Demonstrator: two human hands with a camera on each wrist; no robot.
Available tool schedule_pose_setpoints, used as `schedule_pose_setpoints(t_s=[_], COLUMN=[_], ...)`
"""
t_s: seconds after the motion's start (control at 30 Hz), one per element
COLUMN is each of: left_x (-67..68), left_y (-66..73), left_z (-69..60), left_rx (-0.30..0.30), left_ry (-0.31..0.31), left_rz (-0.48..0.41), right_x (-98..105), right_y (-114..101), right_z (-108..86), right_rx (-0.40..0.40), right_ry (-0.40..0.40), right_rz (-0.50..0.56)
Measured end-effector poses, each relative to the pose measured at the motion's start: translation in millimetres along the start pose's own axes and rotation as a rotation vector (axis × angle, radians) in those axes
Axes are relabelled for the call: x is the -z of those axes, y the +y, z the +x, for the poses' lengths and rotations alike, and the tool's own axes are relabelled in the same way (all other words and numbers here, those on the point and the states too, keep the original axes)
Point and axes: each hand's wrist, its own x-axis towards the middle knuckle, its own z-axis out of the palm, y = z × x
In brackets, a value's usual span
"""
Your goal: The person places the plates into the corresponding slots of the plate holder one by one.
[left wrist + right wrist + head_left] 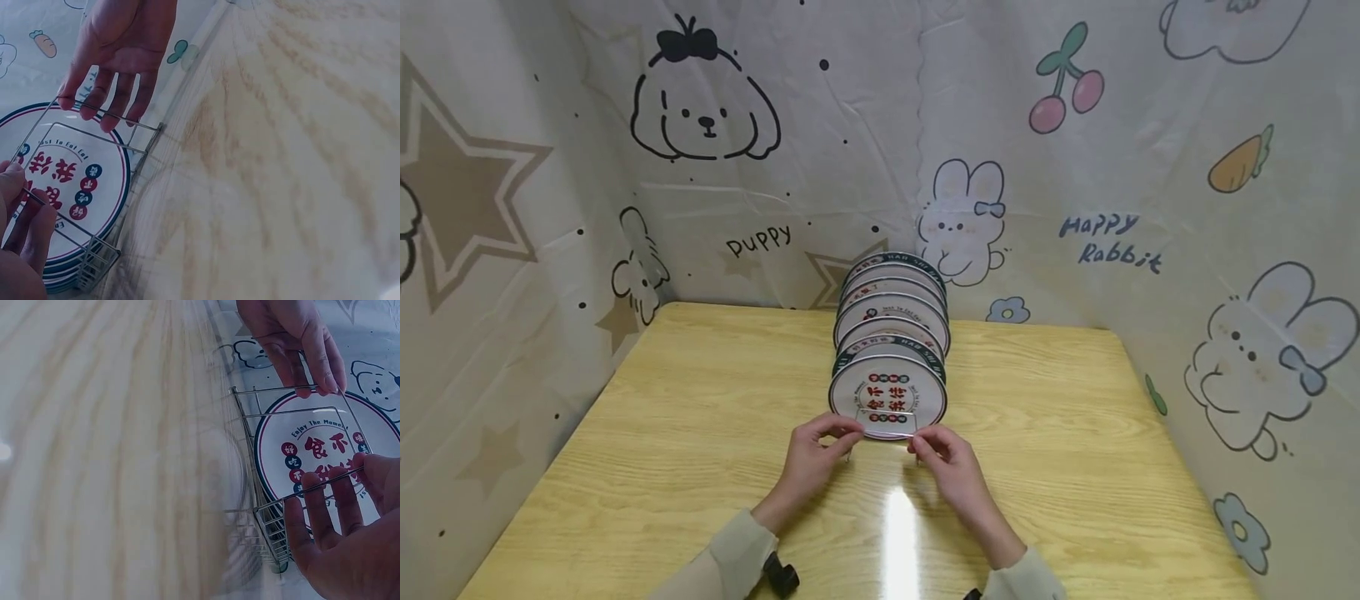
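Observation:
Several round white plates (pixel 887 371) with dark rims and red characters stand on edge, one behind another, in a metal wire rack (pixel 267 534). My left hand (pixel 816 454) pinches the left side of the rack's front wire frame between thumb and fingers. On the right side my right hand (pixel 957 473) pinches the same frame, its thumb at the wire and its other fingers stretched along it, as the right wrist view shows. The front plate (pixel 69 144) faces me just behind the wires. Most of the rack's base is hidden by the plates.
The rack stands on a light wood-grain table (pixel 700 400), whose far edge meets a printed curtain (pixel 850 183). More of the same curtain hangs at both sides. Light reflects off the tabletop in front of the rack. A black device (pixel 781 575) sits at the left wrist.

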Motion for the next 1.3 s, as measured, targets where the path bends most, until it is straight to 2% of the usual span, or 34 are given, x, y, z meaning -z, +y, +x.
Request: schedule_pose_setpoints(t_s=[0.1, 0.43, 0.57, 0.83, 0.93, 1.03, 1.1, 1.17, 1.23, 1.3], left_x=[-0.5, -0.5, -0.7, -4.1, -0.9, 9.2, 20.1, 34.4, 52.6, 73.5], left_y=[5.0, 4.7, 4.1, -17.0, -16.6, -16.0, -14.6, -15.3, -15.3, -16.0], left_z=[-1.9, -1.9, -1.8, -2.0, -0.6, 2.1, 4.2, 7.6, 13.4, 21.4], left_rx=[-0.016, -0.075, -0.064, 0.014, 0.026, 0.009, -0.022, -0.09, -0.181, -0.272], left_ry=[-0.003, 0.002, 0.003, 0.014, -0.018, -0.065, -0.082, -0.077, -0.07, -0.06], left_rz=[-0.006, 0.014, 0.01, 0.041, 0.04, 0.056, 0.098, 0.193, 0.354, 0.557], right_x=[1, 1, 1, 3, 8, 18, 28, 41, 57, 75], right_y=[1, -2, -2, -1, -1, -3, -3, -5, -7, -10], right_z=[-0.5, 0.3, -0.1, -2.3, -3.2, -4.7, -4.9, -4.9, -4.4, -3.4], right_rx=[-0.004, -0.002, -0.01, -0.016, -0.017, -0.002, 0.013, 0.035, 0.054, 0.083], right_ry=[-0.002, 0.002, 0.004, -0.013, -0.041, -0.081, -0.103, -0.115, -0.118, -0.119], right_rz=[-0.001, -0.016, -0.017, 0.001, -0.027, -0.087, -0.146, -0.225, -0.317, -0.435])
